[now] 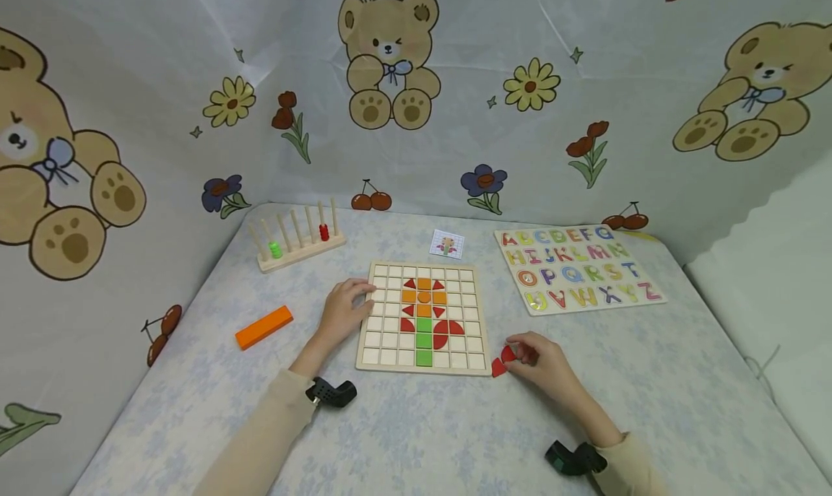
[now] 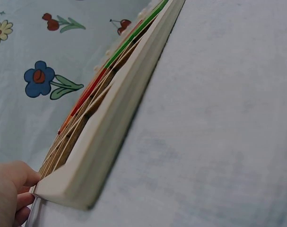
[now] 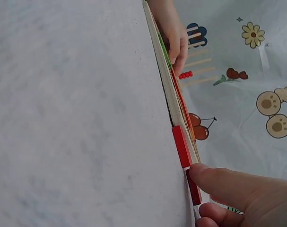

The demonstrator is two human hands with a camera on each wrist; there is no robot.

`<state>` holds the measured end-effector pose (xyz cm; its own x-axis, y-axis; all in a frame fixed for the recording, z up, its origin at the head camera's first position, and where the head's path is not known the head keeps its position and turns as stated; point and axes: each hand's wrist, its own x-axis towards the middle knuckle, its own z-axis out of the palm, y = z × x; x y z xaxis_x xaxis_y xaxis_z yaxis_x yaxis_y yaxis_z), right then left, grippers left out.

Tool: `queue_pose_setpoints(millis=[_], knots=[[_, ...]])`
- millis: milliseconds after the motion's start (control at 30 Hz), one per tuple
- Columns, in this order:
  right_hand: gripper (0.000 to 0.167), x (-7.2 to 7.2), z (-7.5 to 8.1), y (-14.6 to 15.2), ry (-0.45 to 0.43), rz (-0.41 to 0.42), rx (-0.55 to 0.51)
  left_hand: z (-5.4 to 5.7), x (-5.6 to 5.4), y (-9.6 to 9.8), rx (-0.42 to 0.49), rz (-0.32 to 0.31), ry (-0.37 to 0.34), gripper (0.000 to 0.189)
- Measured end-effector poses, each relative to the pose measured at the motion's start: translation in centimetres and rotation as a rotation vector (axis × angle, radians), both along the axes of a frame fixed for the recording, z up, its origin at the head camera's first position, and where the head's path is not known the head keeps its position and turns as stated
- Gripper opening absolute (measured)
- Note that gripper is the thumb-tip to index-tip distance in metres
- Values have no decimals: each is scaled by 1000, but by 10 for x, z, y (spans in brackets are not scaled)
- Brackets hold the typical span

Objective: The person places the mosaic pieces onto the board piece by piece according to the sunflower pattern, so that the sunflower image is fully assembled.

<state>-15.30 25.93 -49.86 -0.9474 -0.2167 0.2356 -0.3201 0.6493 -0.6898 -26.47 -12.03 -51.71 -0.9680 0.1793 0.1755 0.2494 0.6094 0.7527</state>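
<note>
A wooden grid board (image 1: 455, 351) carries orange, red and green pieces set in a flower-like figure. My left hand (image 1: 343, 312) holds the board's left edge, with thumb and fingers at the rim in the left wrist view. Just off the board's near right corner, my right hand (image 1: 539, 362) pinches a red quarter-circle piece (image 1: 508, 354) between thumb and fingers. Another red piece (image 1: 498, 367) lies beside it on the table, close to the board. In the right wrist view the thumb touches the held piece's edge; the fingers beneath are partly hidden.
Behind the board lies a small pattern card (image 1: 446, 244). A wooden peg rack (image 1: 302, 253) with green and red beads stands back left, and an orange bar (image 1: 263, 328) lies left. An alphabet puzzle board (image 1: 581, 270) is at right. A bear-print cloth hangs behind.
</note>
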Motion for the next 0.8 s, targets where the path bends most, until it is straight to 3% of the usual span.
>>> queue_pose_setpoints(millis=[167,300,433,633,800], knots=[[36,-1,0,2,24,-13,2,-1,1,0,6,0,-6,31],[42,-3,-4,6,57,23,-17,1,2,1,12,2,-6,31],[34,-4,-6,7,12,55,-74,3,3,1,12,4,-14,30],[31,-6,-5,1,-37,-26,-135,6,4,1,7,4,-20,31],[32,-14,9,-27,-61,-61,-159,5,3,0,17,-2,-27,31]])
